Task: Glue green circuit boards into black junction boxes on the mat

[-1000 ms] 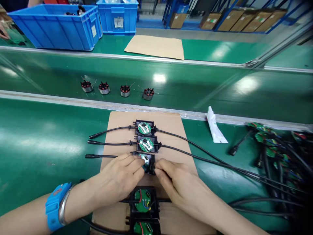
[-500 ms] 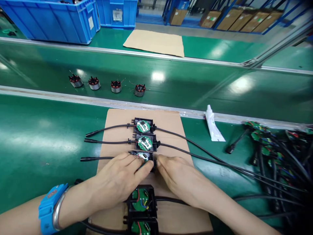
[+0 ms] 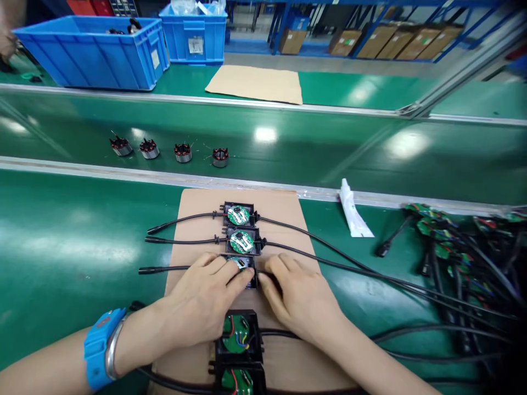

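Note:
My left hand (image 3: 203, 299) and my right hand (image 3: 298, 296) meet over a small black box with a round green circuit board (image 3: 242, 267), the third in a row on a brown cardboard sheet (image 3: 280, 208). Left fingers press on the box's top and left side. Right fingers are curled at its right side, where a black cable leaves it. Two like boxes (image 3: 237, 215) (image 3: 242, 241) with cables lie just beyond. Two more open boxes (image 3: 237, 334) (image 3: 236, 380) lie near my wrists. A blue wristband (image 3: 99, 348) is on my left wrist.
Several small motor stators (image 3: 182, 153) stand on the green conveyor belt. A white tube (image 3: 352, 211) lies right of the cardboard. A heap of cabled boards (image 3: 457, 247) fills the right. Blue bins (image 3: 88, 49) (image 3: 193, 33) and another cardboard sheet (image 3: 257, 83) lie beyond.
Both hands stayed on the third box, with the right fingers curling closer to its right side. The stators on the belt drifted left.

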The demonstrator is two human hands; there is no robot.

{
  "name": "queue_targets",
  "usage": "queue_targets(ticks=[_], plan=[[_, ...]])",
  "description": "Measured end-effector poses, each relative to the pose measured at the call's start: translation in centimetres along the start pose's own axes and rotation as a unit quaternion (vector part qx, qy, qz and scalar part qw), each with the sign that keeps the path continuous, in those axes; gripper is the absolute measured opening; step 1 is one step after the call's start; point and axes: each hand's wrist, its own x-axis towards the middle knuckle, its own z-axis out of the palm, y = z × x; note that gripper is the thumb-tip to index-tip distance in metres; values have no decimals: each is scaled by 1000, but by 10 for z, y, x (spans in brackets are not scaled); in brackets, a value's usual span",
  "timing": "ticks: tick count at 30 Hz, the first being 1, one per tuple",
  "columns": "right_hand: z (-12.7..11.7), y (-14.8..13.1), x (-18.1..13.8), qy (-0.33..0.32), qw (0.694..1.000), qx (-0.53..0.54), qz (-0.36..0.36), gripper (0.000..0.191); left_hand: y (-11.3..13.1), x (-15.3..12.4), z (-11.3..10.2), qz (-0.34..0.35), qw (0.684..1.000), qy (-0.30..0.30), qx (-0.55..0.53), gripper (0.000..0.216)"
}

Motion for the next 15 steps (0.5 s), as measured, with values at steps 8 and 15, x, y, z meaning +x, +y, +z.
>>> queue_targets(ticks=[8, 15], plan=[[-3, 12, 7, 25, 984, 151, -94, 25, 1, -5, -3, -16, 998, 30, -60, 55], [-32, -25, -9, 28, 994, 28, -101, 28, -26, -23, -10, -123, 968, 87, -200, 18]])
